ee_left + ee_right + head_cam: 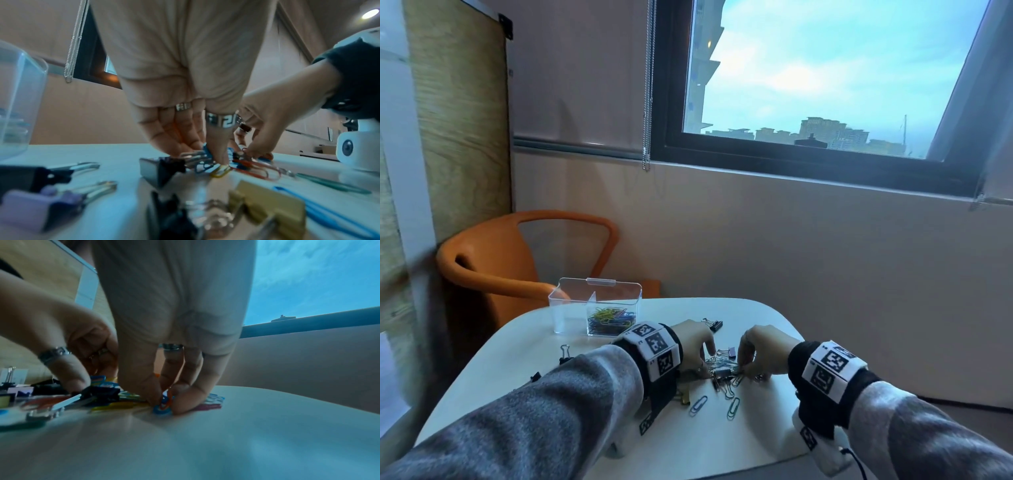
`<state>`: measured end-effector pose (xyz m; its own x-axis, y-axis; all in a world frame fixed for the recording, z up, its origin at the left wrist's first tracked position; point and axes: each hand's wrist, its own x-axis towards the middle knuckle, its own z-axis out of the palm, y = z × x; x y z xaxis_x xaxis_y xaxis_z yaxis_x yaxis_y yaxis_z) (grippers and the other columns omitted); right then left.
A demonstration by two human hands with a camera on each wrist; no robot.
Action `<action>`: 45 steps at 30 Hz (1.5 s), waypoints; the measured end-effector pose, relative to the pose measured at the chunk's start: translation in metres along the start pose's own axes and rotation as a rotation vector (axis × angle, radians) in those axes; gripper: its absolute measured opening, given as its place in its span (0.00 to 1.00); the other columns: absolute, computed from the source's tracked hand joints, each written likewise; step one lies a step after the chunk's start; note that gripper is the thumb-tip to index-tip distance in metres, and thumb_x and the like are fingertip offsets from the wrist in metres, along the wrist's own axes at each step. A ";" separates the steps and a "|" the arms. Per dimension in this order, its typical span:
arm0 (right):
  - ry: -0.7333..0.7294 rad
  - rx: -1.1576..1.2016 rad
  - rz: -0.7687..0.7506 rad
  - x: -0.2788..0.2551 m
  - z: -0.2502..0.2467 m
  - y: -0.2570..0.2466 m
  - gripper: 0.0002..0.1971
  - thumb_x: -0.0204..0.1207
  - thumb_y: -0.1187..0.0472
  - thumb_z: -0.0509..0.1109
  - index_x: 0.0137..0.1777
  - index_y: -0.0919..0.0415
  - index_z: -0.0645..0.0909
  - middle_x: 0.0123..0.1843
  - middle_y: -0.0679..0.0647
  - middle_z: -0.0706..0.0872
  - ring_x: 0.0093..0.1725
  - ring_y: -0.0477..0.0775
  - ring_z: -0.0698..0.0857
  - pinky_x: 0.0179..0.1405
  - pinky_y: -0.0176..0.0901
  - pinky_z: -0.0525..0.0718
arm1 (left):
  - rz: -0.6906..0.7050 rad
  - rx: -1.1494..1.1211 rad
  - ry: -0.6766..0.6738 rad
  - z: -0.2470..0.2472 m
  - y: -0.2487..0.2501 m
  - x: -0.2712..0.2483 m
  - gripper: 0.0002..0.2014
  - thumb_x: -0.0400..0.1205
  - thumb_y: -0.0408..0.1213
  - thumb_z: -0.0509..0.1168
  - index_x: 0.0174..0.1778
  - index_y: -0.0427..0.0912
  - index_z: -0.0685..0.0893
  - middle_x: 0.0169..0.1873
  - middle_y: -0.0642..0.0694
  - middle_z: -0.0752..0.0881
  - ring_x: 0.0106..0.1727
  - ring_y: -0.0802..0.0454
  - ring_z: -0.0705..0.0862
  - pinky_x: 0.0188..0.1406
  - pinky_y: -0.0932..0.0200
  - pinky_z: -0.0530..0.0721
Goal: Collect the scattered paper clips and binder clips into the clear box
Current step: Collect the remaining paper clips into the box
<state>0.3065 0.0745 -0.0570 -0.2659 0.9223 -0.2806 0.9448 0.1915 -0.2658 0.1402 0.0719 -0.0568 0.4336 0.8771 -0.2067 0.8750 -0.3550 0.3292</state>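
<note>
A clear box (pixel 571 308) stands at the table's far left, with coloured paper clips (pixel 609 320) in its right compartment. Between my hands lies a pile of paper clips and binder clips (pixel 724 371). My left hand (pixel 707 359) reaches down into the pile. In the left wrist view its thumb and fingertips (pixel 185 147) pinch blue paper clips (pixel 206 150) beside a black binder clip (pixel 160 168). My right hand (pixel 746 368) works the pile's right side; its thumb and fingers pinch blue and orange paper clips (pixel 164 404) against the table.
Loose binder clips: black (pixel 715 324) behind my left hand, purple (pixel 730 351), gold (pixel 683 397), another (pixel 565 353) at the left. Two blue paper clips (pixel 698 406) lie near the front. An orange chair (pixel 493 263) stands behind the white table (pixel 756 435).
</note>
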 end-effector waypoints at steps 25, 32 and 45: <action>0.420 0.624 -0.254 0.057 -0.040 -0.115 0.03 0.69 0.69 0.76 0.39 0.68 0.86 0.31 0.54 0.85 0.30 0.49 0.85 0.38 0.41 0.90 | -0.111 -0.879 0.625 -0.074 -0.116 -0.048 0.07 0.70 0.22 0.75 0.36 0.37 0.86 0.26 0.45 0.88 0.22 0.57 0.85 0.24 0.65 0.85; 0.521 0.330 -0.370 0.089 -0.019 -0.162 0.08 0.71 0.69 0.72 0.47 0.63 0.90 0.44 0.57 0.92 0.37 0.44 0.82 0.44 0.29 0.81 | -0.220 -0.636 0.742 -0.069 -0.151 -0.042 0.07 0.69 0.26 0.77 0.36 0.41 0.88 0.28 0.48 0.88 0.29 0.55 0.86 0.35 0.62 0.87; 0.434 0.444 -0.211 0.045 -0.053 -0.086 0.17 0.82 0.67 0.53 0.54 0.64 0.85 0.49 0.52 0.86 0.39 0.48 0.83 0.23 0.17 0.74 | -0.251 -0.190 0.513 -0.063 -0.147 -0.035 0.08 0.77 0.39 0.71 0.51 0.50 0.89 0.52 0.52 0.90 0.56 0.53 0.85 0.64 0.54 0.81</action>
<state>0.2237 0.1170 0.0016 -0.2472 0.9497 0.1921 0.6875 0.3117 -0.6559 -0.0171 0.1142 -0.0398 0.0181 0.9875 0.1564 0.8627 -0.0945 0.4967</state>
